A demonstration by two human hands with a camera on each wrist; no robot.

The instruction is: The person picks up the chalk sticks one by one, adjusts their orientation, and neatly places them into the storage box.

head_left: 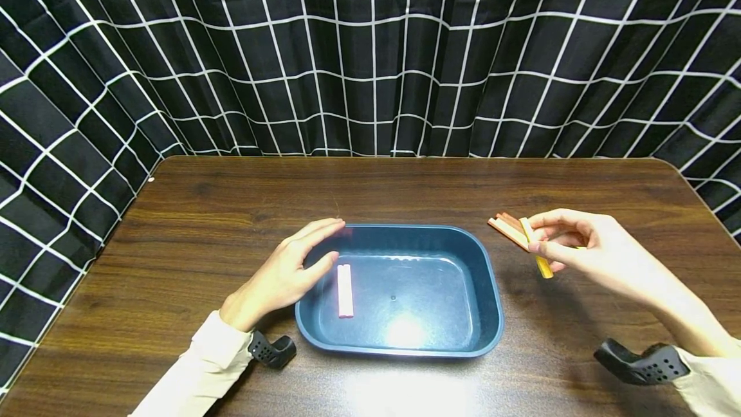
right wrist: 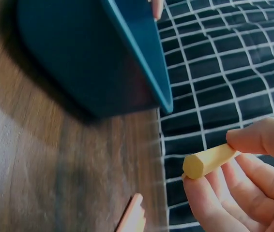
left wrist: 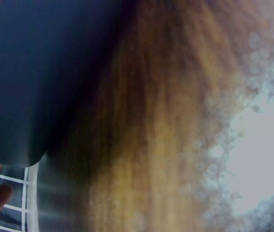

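My right hand [head_left: 570,240] pinches a yellow stick [right wrist: 209,160] between thumb and fingers, to the right of the basin. It looks like chalk, with a flat, many-sided end. Just beyond it on the table lie orange and pale-orange sticks [head_left: 509,231], partly hidden behind the hand. My left hand [head_left: 298,266] hovers at the left end of the blue basin [head_left: 399,351], its fingers extended over the back left rim and holding nothing. Inside the basin, near its left wall, two pink sticks [head_left: 345,291] lie side by side.
The brown wooden table [head_left: 231,192] surrounds the basin. A black curtain with white grid lines [head_left: 370,56] hangs behind the table's far edge and along its sides. Black bands [head_left: 642,365] sit at both wrists.
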